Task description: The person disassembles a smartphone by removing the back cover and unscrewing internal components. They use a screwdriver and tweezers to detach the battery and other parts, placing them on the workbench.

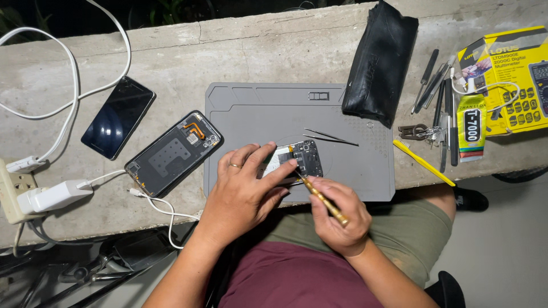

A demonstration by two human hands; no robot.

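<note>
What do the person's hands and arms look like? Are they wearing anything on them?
Both arms are bare, with no sleeves, gloves or watch showing. The left hand wears one gold-coloured ring on a finger. The right hand has no ring or other jewellery that can be seen.

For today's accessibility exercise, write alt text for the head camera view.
A person's left hand steadies a small opened phone on a grey work mat while the right hand works a brass-handled screwdriver at its edge. Another opened phone, tweezers and a black pouch lie nearby.
</note>
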